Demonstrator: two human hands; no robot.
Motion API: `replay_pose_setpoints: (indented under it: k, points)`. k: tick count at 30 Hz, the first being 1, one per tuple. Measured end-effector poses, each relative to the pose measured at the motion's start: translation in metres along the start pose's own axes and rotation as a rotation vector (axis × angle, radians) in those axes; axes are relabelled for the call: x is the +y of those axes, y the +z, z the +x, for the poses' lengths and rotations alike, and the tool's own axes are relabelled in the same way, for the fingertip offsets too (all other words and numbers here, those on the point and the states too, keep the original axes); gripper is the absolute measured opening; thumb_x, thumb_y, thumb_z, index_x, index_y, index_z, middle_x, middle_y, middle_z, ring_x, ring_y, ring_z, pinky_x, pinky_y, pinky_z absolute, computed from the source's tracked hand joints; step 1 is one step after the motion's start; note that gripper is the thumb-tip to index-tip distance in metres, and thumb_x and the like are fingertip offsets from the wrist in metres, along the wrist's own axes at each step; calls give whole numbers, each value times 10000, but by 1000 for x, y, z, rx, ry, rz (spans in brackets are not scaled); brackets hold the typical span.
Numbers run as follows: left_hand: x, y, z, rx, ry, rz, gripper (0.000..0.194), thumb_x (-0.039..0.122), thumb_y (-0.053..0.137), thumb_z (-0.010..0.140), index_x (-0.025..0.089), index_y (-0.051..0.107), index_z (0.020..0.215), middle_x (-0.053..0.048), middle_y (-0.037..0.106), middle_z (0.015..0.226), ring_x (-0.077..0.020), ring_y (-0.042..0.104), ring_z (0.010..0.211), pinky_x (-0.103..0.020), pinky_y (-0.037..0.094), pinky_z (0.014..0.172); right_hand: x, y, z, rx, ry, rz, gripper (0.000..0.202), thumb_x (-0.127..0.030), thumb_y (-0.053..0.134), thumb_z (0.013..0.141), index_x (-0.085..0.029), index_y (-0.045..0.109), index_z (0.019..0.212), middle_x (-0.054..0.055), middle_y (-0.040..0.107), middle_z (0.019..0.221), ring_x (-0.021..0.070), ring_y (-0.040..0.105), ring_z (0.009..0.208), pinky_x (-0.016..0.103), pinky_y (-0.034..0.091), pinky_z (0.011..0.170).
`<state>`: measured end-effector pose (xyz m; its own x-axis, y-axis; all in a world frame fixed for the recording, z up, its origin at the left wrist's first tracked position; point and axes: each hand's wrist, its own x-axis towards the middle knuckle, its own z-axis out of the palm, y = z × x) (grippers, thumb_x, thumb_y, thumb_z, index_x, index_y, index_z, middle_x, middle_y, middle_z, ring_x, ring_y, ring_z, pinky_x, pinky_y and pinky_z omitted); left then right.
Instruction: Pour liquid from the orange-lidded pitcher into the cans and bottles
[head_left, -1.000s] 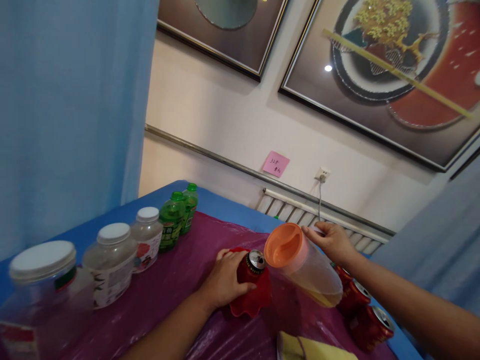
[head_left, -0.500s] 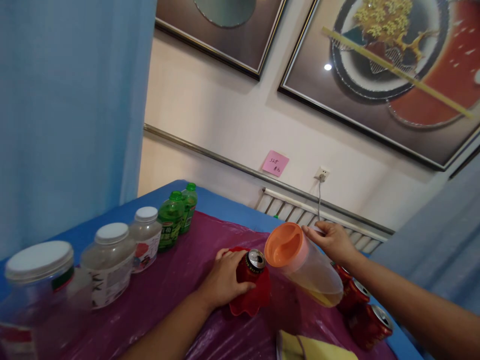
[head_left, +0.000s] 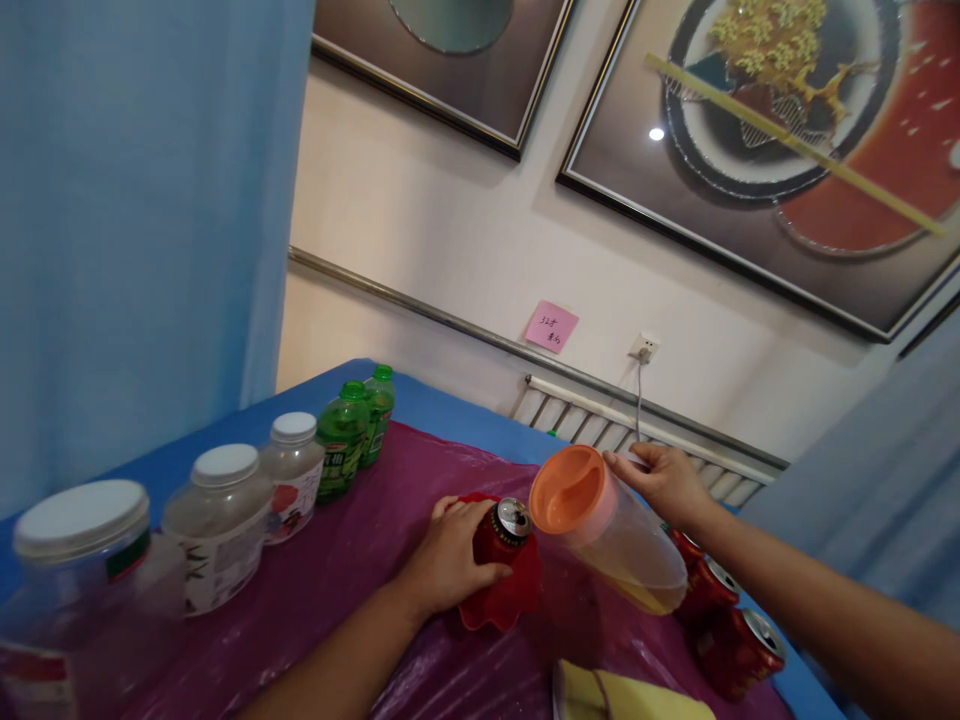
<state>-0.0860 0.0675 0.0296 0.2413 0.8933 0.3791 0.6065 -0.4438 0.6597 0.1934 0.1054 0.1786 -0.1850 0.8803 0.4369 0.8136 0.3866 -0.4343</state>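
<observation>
My left hand (head_left: 454, 562) is wrapped round a dark red drink can (head_left: 497, 538) with an opened silver top. The can stands in a red wavy-edged dish (head_left: 491, 607). My right hand (head_left: 667, 483) grips the handle of a clear plastic pitcher (head_left: 622, 555) with an orange lid (head_left: 568, 490). The pitcher is tilted, its lid end beside the can's top, and a little yellowish liquid lies in its lower end. Most of the handle is hidden by my fingers. No stream shows between lid and can.
At the left stand several clear jars (head_left: 221, 525) with white lids and two green bottles (head_left: 345, 440). Several red cans (head_left: 739, 650) stand right, under my right forearm. A folded yellow cloth (head_left: 630, 695) lies in front on the purple plastic sheet (head_left: 315, 610). A radiator (head_left: 600, 430) is behind.
</observation>
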Motion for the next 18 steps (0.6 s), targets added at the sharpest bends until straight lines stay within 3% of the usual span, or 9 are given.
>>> replay_pose_setpoints:
  k: [18]
  points:
    - [0, 0, 0, 1, -5, 0, 734, 374, 886, 598, 297, 596, 1268, -38, 698, 1285, -308, 586, 1229, -477, 239, 1143, 6, 2, 0, 7, -15, -8, 562, -618, 574, 837, -252, 242, 568, -69, 202, 552, 94, 222, 502, 274, 149, 478]
